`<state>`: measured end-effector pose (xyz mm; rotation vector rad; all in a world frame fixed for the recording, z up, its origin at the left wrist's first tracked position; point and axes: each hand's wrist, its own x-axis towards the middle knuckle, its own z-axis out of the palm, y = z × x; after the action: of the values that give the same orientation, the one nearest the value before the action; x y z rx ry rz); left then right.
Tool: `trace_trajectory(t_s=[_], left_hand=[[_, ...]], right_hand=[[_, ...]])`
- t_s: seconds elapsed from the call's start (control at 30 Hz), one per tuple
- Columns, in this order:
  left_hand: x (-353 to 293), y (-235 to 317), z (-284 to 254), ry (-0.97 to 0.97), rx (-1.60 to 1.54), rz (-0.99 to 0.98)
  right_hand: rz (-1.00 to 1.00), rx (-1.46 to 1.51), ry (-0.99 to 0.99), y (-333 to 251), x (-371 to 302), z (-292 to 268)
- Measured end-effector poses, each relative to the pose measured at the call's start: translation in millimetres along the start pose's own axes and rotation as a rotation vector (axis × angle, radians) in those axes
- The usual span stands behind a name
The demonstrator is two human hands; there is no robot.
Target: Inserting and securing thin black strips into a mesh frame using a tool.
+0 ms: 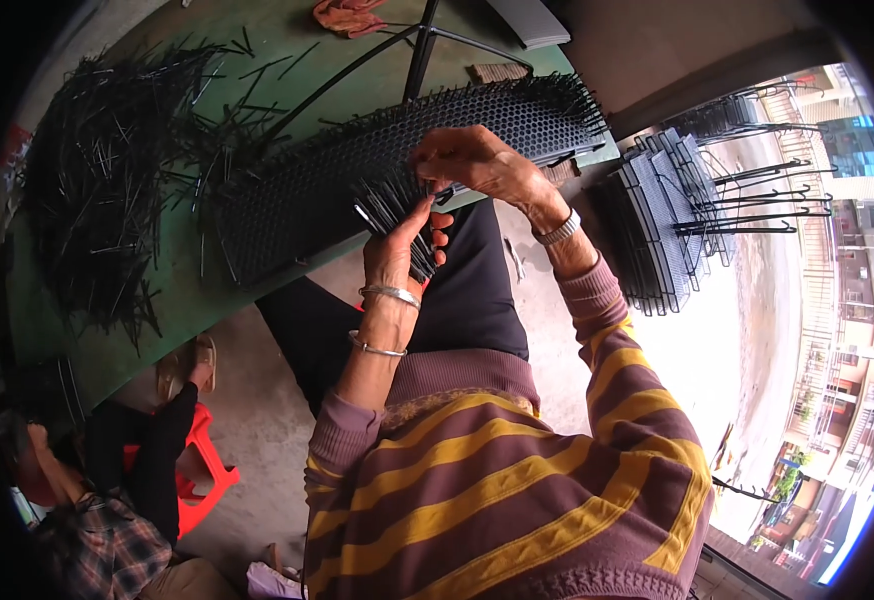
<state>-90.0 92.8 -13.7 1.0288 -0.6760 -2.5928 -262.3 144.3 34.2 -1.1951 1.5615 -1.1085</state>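
In the perforated board stand black rods; the left hand grips more.

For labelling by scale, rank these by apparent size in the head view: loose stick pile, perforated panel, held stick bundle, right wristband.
1. Loose stick pile and perforated panel, too alike to rank
2. Held stick bundle, in the left hand
3. Right wristband

From my head, near above and behind my bare left hand, one wide fisheye view looks down over my grip onto the flat green table beyond.
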Motion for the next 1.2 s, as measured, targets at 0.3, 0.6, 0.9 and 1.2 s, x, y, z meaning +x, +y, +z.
trace_trajectory(t_s=[0.3, 0.6, 0.9, 1.2], left_hand=[[8.1, -4.5, -3.9, -0.026, 0.000, 0.006], [11.2, -11.3, 3.0, 0.054, -0.119, -0.061], [18.9, -24.7, -1.3, 0.048, -0.168, -0.111], [12.9, -20.2, 3.9, 0.072, -0.156, -0.109]], right_hand=[[0.078, 0.112, -0.013, -8.6, -2.9, -10.1], [-0.392, -0.326, 0.587, -11.5, 19.3, -28.5], [-0.439, -0.488, 0.533, 13.1, 43.3, -39.1], [-0.464, -0.623, 0.404, 24.1, 50.8, -46.4]])
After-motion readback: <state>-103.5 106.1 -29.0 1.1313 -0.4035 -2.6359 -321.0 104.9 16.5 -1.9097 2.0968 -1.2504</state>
